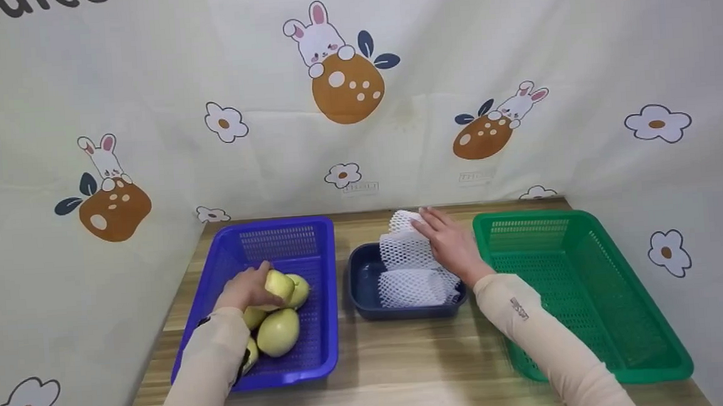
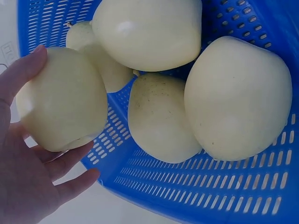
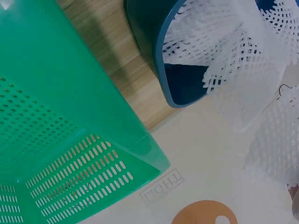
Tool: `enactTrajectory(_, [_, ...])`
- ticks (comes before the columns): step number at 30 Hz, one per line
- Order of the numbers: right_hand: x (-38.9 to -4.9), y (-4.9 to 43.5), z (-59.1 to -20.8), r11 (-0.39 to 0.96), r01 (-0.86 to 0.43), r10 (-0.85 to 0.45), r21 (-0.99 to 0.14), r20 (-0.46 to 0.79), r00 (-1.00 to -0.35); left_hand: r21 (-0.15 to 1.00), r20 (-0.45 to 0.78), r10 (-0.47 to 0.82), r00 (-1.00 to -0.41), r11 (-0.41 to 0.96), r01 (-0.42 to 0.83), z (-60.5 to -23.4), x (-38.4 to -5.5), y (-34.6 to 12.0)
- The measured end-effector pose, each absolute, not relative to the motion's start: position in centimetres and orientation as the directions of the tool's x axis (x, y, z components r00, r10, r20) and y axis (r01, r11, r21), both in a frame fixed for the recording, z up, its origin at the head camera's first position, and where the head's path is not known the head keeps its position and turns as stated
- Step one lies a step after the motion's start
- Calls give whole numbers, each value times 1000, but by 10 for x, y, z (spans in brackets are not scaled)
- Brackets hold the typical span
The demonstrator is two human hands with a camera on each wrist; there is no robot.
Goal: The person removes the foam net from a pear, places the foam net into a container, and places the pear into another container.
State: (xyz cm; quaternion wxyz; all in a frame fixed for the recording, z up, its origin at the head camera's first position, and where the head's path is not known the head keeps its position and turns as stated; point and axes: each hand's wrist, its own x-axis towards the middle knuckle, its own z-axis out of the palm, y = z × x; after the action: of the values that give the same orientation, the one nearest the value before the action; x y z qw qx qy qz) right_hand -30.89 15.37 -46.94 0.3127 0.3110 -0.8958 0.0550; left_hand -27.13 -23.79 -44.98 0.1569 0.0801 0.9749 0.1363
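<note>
My left hand [image 1: 241, 290] grips a pale yellow-green pear [image 2: 65, 100] inside the blue-purple basket [image 1: 329, 293]. In the left wrist view, the thumb lies on one side of this fruit and fingers curl under it. Several other pears [image 1: 278, 332] lie around it in the basket. Over the small dark blue box [image 1: 357, 291], my right hand [image 1: 455, 247] pinches a white foam net sleeve [image 1: 403, 220] at the far side. More foam net sleeves [image 1: 412, 288] lie in the box below. The right wrist view shows the held sleeve [image 3: 275, 140] but little of the fingers.
A green perforated basket [image 1: 631, 299] stands at the right, beside my right forearm. All the containers sit on a wood-grain table [image 1: 397, 370]. A printed cloth [image 1: 259, 165] with rabbits and flowers hangs behind and along both sides.
</note>
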Motion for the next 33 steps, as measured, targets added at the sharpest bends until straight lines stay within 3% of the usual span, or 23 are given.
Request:
enactTrajectory(12, [-300,148,-488,792,-610,-589,24,290,-754,271,-306,192,-932,957,108,-462,-273,-234])
enactTrajectory(18, [-297,151,-493,757,-648,-634,-87,145,-760,292,-361,174,-916,954,66,-465,-267,-235])
enactTrajectory(24, [-294,157,-492,736,-654,-646,-175,111,-755,327,-406,188,-894,944,50,-466,-264,-230])
enactTrajectory(33, [-291,160,-489,740,-646,-639,-190,104,-762,294,-423,221,-879,951,97,-471,-264,-221])
